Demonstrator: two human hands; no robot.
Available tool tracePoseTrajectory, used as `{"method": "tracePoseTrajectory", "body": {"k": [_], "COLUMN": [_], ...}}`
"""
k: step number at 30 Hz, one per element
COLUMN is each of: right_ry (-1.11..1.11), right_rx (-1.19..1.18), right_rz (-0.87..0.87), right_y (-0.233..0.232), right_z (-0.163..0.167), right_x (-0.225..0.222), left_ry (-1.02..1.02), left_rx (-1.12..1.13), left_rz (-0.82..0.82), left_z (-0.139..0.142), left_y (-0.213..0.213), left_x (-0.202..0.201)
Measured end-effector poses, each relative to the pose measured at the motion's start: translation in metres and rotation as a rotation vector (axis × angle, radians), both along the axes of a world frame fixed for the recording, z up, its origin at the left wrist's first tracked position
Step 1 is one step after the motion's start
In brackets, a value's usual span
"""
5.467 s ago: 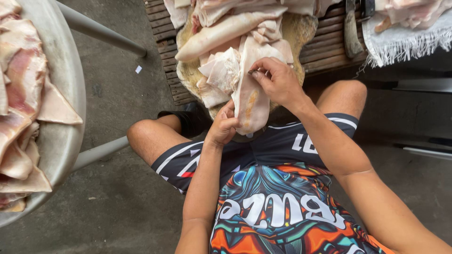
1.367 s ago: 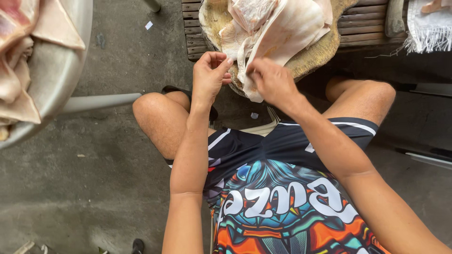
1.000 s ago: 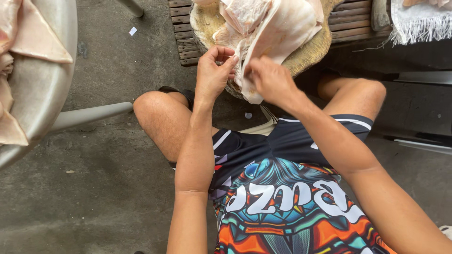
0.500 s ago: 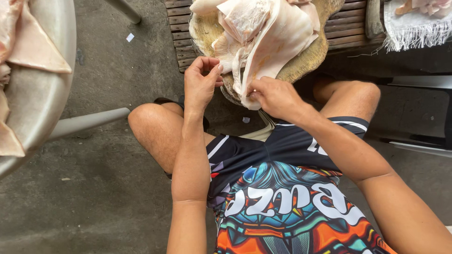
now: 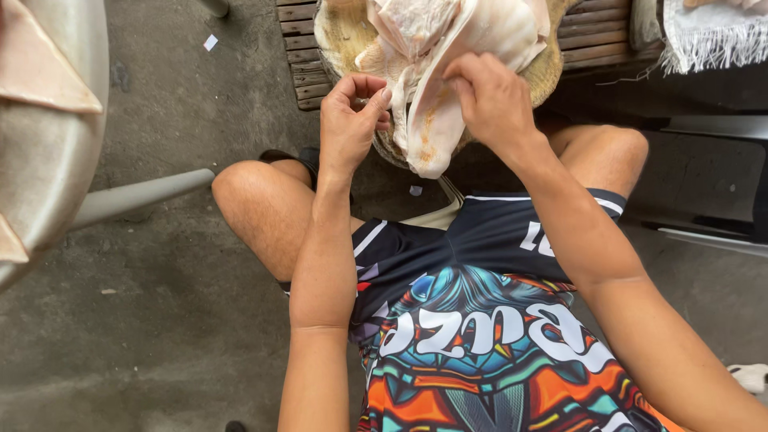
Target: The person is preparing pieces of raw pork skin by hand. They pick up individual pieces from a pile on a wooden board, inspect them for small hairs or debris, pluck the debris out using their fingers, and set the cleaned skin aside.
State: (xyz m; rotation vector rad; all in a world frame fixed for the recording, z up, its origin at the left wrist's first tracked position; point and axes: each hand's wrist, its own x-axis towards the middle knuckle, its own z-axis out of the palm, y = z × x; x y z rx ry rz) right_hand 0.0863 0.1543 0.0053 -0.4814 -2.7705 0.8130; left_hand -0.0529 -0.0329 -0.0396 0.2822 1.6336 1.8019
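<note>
From the head camera, looking down, a person sits with bare knees apart over a rough grey concrete floor (image 5: 136, 336).

A pale strip of raw skin (image 5: 436, 120) hangs over the front edge of a round chopping block (image 5: 552, 68). The strip is soft and floppy, whitish pink with yellow-brown smears, and it narrows to a rounded tip at the bottom. More pale, wrinkly pieces (image 5: 448, 28) are piled on top of the block, which looks tan and worn. The block sits on a bench of dark wooden slats (image 5: 300, 48).

The left hand (image 5: 352, 128) is curled up just beside the left edge of the strip. Its thumb and first finger are pinched together on something tiny, too small to make out. The right hand (image 5: 492, 100) is closed on the upper right side of the strip, fingers bent down onto it.

On the left, a big round metal bowl (image 5: 48, 152) is shiny and grey, and flat pink pieces (image 5: 44, 68) lie in it. It is cut off by the edge of the picture. A white cloth with a fringe (image 5: 712, 36) lies at the top right, also cut off. The person wears a bright patterned shirt (image 5: 480, 360) and dark shorts (image 5: 488, 240).
</note>
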Motion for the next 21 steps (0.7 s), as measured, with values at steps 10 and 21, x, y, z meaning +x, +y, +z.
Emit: {"method": "tracePoseTrajectory", "body": {"k": [10, 21], "right_ry": [-0.158, -0.087], "right_rx": [-0.014, 0.028], "right_rz": [0.111, 0.074], "right_y": [-0.013, -0.007], "right_z": [0.002, 0.006], "right_x": [0.001, -0.002], "left_ry": [0.003, -0.008], "left_rx": [-0.007, -0.017], "left_rz": [-0.021, -0.034], "left_z": [0.008, 0.005], "left_y": [0.000, -0.005], "left_x": [-0.004, -0.002]}}
